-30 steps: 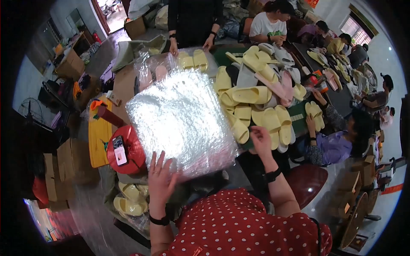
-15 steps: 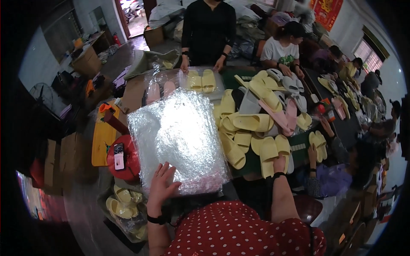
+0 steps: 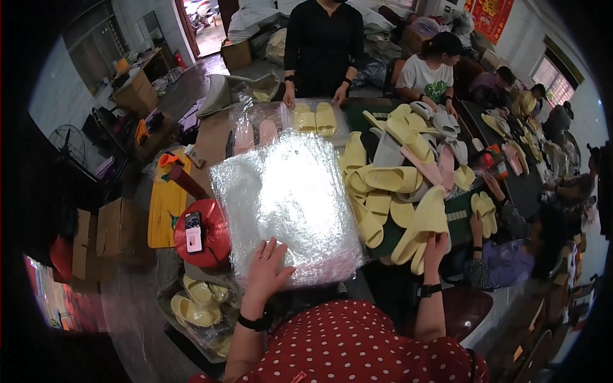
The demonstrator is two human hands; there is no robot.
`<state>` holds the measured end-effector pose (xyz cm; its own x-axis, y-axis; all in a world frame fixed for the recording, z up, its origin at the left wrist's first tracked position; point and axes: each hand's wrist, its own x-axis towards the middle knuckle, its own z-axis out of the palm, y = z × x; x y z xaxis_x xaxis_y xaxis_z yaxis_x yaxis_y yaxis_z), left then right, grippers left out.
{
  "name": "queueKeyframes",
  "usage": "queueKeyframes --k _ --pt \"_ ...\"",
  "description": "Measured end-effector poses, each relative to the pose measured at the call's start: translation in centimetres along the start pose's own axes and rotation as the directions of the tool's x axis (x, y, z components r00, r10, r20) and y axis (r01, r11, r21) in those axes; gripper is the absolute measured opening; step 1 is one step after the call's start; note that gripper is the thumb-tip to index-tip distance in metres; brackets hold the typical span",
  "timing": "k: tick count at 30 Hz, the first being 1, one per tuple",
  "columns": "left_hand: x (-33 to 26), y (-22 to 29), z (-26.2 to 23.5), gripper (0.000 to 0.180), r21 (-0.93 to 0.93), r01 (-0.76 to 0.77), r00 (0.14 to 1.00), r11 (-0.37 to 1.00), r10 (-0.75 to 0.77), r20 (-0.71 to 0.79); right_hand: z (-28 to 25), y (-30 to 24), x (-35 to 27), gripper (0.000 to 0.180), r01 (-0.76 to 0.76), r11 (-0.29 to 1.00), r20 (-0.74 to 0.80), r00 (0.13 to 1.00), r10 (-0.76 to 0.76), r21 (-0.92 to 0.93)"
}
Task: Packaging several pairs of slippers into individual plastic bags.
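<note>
The right hand [image 3: 436,250] pinches yellow slippers [image 3: 424,222] — they reach forward and leftward from its fingers, beside the slipper pile [image 3: 391,179]. The left hand [image 3: 267,273], its fingers spread, rests on shiny plastic bags [image 3: 290,210], well apart from the held slippers.

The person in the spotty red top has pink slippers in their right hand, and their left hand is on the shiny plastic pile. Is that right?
Not quite: the slippers in the right hand are pale yellow, not pink, as the head view shows. The left hand is on the shiny plastic pile, as you said.
</note>
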<state>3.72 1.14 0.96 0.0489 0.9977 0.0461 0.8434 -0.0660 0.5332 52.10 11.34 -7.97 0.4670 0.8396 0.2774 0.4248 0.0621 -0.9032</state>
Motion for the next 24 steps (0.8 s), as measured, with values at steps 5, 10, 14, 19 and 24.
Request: queueKeyframes --k 5,10,14,19,24 --pt "-0.7 -1.1 0.6 0.063 0.036 -0.015 1.0 0.999 0.015 -0.012 7.0 -17.3 -3.7 0.036 0.187 0.96 0.21 0.95 -0.231 0.211" --pt "-1.0 -1.7 1.9 0.057 0.096 -0.05 0.997 0.994 0.055 -0.048 15.0 -25.8 -9.7 0.021 0.471 0.876 0.477 0.796 -0.373 -0.1" --pt "-0.8 0.2 0.4 0.056 -0.029 0.003 0.987 1.0 0.002 0.162 21.2 -25.1 -13.2 0.025 0.538 0.837 0.668 0.66 -0.344 -0.101" --pt "-1.8 -1.9 3.3 0.055 0.135 -0.129 0.989 0.982 0.138 -0.06 24.1 -22.6 -14.9 0.036 0.699 0.693 0.719 0.572 -0.396 -0.175" --pt "-1.8 -2.4 3.8 0.059 0.238 -0.098 0.995 0.966 0.098 0.013 24.5 -22.1 -13.7 0.036 0.68 0.704 0.741 0.578 -0.342 -0.205"
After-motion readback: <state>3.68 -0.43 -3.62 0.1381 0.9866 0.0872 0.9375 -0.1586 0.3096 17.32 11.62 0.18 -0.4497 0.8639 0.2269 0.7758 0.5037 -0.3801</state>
